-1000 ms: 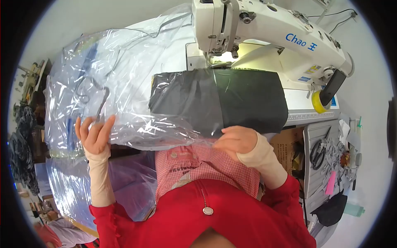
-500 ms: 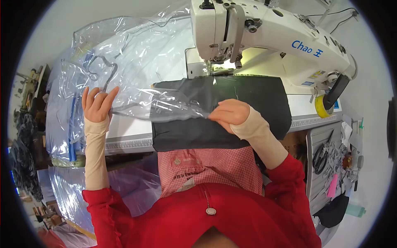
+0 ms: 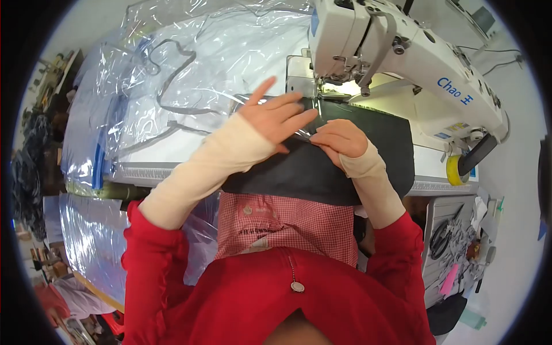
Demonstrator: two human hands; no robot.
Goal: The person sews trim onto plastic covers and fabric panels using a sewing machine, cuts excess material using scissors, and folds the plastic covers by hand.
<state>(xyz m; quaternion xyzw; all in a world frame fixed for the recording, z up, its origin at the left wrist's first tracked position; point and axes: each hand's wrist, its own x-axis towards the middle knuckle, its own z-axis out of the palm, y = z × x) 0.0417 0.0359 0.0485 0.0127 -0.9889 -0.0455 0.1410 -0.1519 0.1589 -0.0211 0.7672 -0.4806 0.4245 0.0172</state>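
Over white table (image 3: pixel 431 164), left grip (image 3: pixel 279 118) spread, right grip (image 3: pixel 343 140) pinching clear plastic (image 3: pixel 135 86); scraps (image 3: pixel 462 237) nearby

This is a workshop — sewing machine (image 3: pixel 422 68) (lit), grey scraps (image 3: pixel 460 237).

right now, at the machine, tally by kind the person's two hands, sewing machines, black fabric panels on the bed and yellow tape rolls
Hands: 2, the left hand and the right hand
Sewing machine: 1
Black fabric panel: 1
Yellow tape roll: 1
Total: 5
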